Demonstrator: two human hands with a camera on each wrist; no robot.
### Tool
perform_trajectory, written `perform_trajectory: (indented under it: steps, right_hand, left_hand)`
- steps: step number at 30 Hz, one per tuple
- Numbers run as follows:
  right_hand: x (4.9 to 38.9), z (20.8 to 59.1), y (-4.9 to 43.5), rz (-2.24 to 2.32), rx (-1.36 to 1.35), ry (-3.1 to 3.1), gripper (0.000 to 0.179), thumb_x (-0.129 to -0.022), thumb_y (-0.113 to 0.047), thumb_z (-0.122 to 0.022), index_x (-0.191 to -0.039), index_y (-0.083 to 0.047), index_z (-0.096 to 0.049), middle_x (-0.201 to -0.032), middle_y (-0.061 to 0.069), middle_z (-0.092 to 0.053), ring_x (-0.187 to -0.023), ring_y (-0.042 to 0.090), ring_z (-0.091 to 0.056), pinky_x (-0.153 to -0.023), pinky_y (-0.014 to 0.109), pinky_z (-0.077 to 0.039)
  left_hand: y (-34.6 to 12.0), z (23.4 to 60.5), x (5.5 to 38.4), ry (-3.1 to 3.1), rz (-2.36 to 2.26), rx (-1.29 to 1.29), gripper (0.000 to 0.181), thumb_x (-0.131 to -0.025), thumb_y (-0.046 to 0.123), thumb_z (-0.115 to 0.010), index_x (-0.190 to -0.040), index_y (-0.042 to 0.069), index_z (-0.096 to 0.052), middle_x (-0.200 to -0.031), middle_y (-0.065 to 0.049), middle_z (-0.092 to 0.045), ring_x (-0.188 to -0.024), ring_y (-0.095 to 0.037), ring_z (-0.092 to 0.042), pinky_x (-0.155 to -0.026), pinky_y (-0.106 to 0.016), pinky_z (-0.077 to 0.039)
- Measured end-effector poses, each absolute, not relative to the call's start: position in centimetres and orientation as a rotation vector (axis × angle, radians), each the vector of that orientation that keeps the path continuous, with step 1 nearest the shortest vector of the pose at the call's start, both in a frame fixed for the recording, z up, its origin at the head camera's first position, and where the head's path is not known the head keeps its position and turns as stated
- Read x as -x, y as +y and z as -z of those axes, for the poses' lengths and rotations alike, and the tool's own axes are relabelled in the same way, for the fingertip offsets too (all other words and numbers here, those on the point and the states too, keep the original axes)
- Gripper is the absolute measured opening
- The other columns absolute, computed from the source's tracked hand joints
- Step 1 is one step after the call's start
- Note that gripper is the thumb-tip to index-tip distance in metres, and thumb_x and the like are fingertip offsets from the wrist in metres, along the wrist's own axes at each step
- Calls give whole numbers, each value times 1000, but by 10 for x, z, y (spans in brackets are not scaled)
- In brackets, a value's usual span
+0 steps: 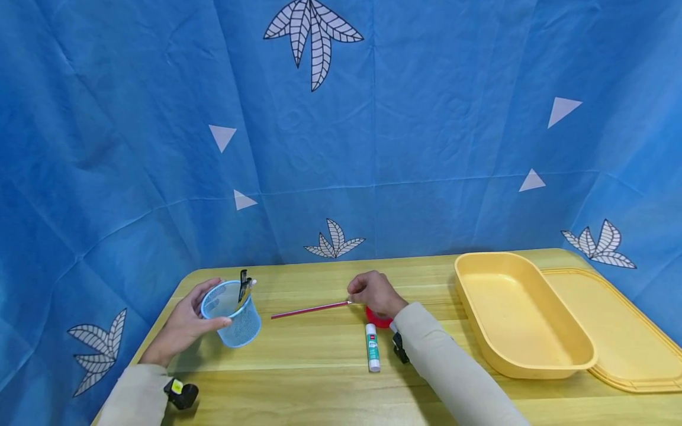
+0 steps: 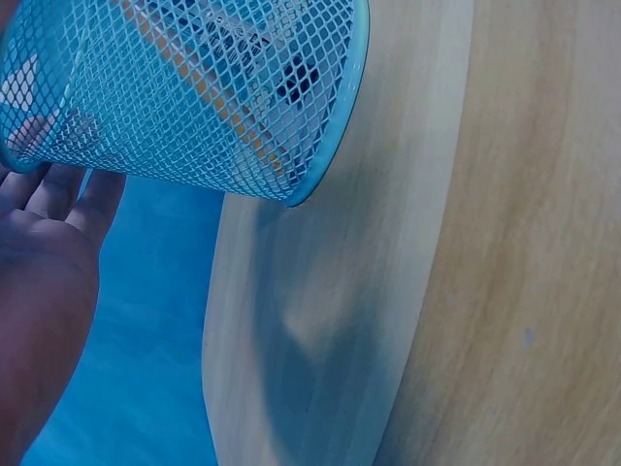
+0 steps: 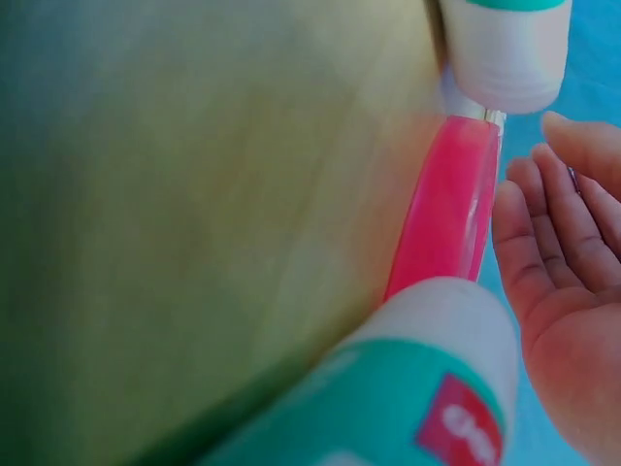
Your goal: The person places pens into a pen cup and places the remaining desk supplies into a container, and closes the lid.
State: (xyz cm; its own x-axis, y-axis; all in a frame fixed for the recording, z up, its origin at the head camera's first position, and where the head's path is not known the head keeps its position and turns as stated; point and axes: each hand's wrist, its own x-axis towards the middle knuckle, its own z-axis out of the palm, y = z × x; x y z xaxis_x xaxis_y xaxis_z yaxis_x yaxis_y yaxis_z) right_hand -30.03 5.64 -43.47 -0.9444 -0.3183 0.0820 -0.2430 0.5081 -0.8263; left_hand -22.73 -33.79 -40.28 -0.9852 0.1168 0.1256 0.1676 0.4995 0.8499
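My left hand [image 1: 186,322] grips a light-blue mesh pen cup [image 1: 242,328] at the table's left side, thumb at the near side and fingers behind. Pens [image 1: 244,290], one black and one yellowish, lean inside the cup. Through the mesh in the left wrist view shows an orange-yellow stick [image 2: 209,92]. Near the middle of the table, my right hand [image 1: 375,293] pinches the right end of a slim red striped pencil [image 1: 311,310]. Below that hand are a red tape roll [image 1: 377,319], partly hidden by the wrist, and a teal-and-white glue stick [image 1: 373,349].
A yellow tub [image 1: 524,316] stands on the right, beside its flat yellow lid [image 1: 613,331]. Close to the right wrist is another white-ended tube [image 3: 509,58], mostly out of frame. A blue patterned cloth [image 1: 373,148] hangs behind the wooden table [image 1: 298,384].
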Motion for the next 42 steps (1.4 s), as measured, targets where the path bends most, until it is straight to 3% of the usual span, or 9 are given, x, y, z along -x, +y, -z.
perform_trajectory:
  steps: [9, 24, 31, 42]
  right_hand:
    - [303, 435, 57, 1311, 545, 2639, 13, -84, 11, -73, -83, -2, -72, -83, 5, -67, -75, 16, -55, -69, 27, -54]
    - [301, 436, 53, 1247, 604, 2602, 13, -88, 14, -66, -85, 2, -69, -78, 5, -63, -71, 14, -51, -69, 26, -50]
    - [303, 434, 51, 1065, 645, 2683, 17, -87, 12, -68, -89, -5, -70, -84, 2, -64, -79, 15, -54, -75, 27, -53]
    - [301, 430, 55, 1040, 841, 2639, 17, -93, 9, -61, -98, -3, -72, -95, 7, -69, -88, 18, -61, -83, 34, -56]
  left_hand:
    - [-338, 402, 228, -2672, 1536, 248, 93, -83, 13, -83, -154, -1, -26, -148, -26, -39, -131, -40, -41, -90, -6, -38]
    - [-339, 403, 229, -2670, 1520, 275, 92, -82, 12, -83, -153, -2, -27, -146, -27, -42, -129, -40, -43, -90, -8, -41]
    - [-339, 402, 228, -2669, 1532, 272, 91, -83, 12, -83, -154, -1, -26, -147, -26, -40, -130, -40, -42, -90, -8, -41]
    - [-339, 402, 226, -2675, 1525, 261, 92, -83, 13, -83, -154, -1, -26, -149, -27, -39, -132, -41, -40, -91, -6, -37]
